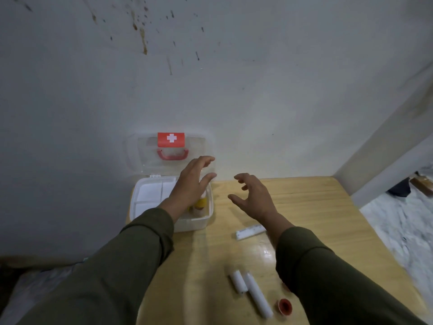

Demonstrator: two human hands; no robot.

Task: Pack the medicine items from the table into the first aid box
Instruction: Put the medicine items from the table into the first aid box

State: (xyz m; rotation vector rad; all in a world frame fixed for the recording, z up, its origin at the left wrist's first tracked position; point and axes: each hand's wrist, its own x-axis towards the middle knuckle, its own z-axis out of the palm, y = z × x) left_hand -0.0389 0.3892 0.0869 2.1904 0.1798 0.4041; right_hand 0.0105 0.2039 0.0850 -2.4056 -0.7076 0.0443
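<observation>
The table is pushed into the corner against a stained wall, and that wall seems to be why the first aid box sits at about ten o'clock on the tabletop: its clear lid, with the red cross label and red handle, leans back against the plaster and stays up on its own, leaving the white tray open for loading. A small yellow bottle already stands in the right-hand compartment of the box, as far as I can make out; the other compartments look pale and I cannot tell what is in them. The left hand hovers over that bottle with the fingers spread wide, holding nothing. The right hand, at about one o'clock from the table's middle, is also spread and loosely curled, empty, above bare wood. The rest waits nearer the person, probably laid out within easy reach: a long white tube and a shorter white tube side by side at six o'clock, a flat white packet near the centre, and a small red cap at five o'clock.
</observation>
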